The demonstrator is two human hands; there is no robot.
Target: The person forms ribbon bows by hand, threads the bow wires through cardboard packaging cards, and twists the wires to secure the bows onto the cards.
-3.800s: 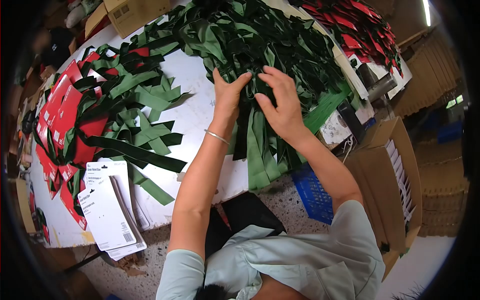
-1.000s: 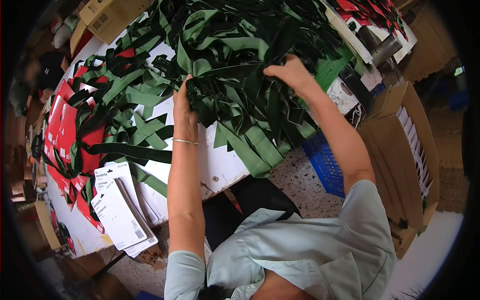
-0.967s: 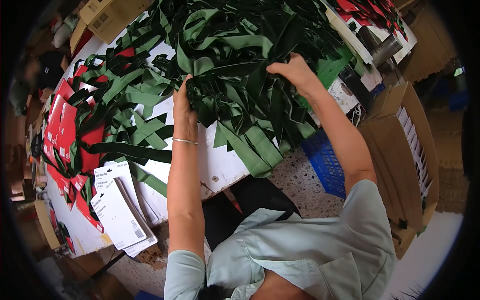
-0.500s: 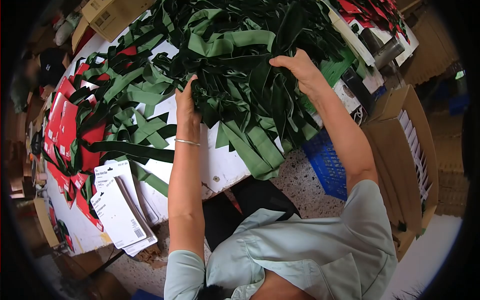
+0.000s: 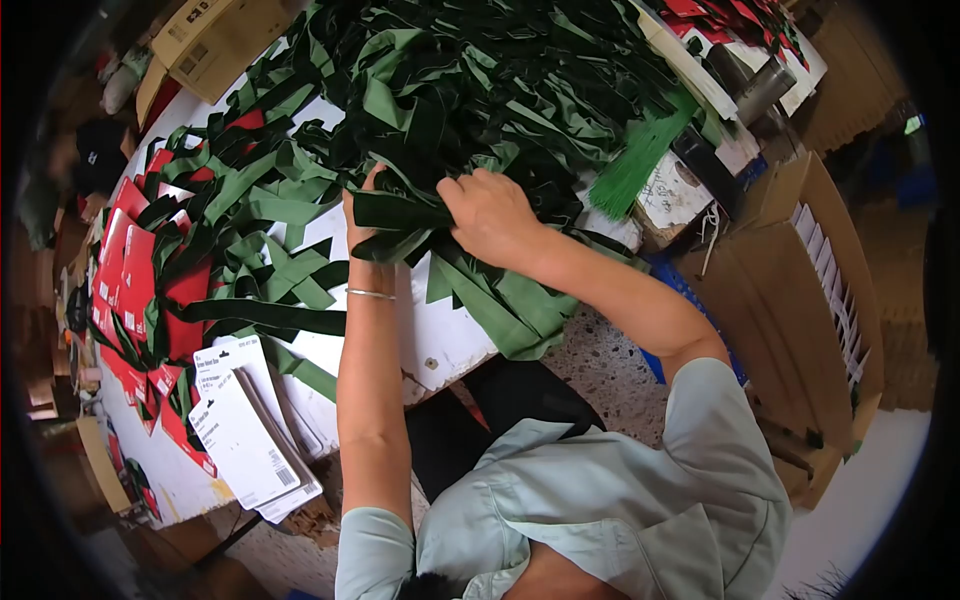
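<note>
Dark green velvet ribbons (image 5: 400, 212) with lighter green backs stretch between my two hands. My right hand (image 5: 495, 215) is closed around a bunch of them, knuckles up, and folded ends stick out to its left. My left hand (image 5: 362, 215) is just left of these ends, its thumb raised against the ribbons and its fingers mostly hidden behind them. Beyond both hands a large heap of the same ribbons (image 5: 540, 90) covers the white table (image 5: 440, 345). Several wide ribbon tails (image 5: 515, 310) hang over the near edge below my right hand.
White printed cards (image 5: 250, 440) are stacked at the table's near left edge. Red cards (image 5: 135, 265) with ribbons lie at the left. Green bristles (image 5: 645, 160) and a dark cylinder (image 5: 768, 88) are at the right. An open cardboard box (image 5: 760, 290) stands beside a blue crate (image 5: 690, 290).
My right hand has moved left and towards me, from the right side of the heap to near my left hand, drawing ribbons over. My left hand has barely moved.
</note>
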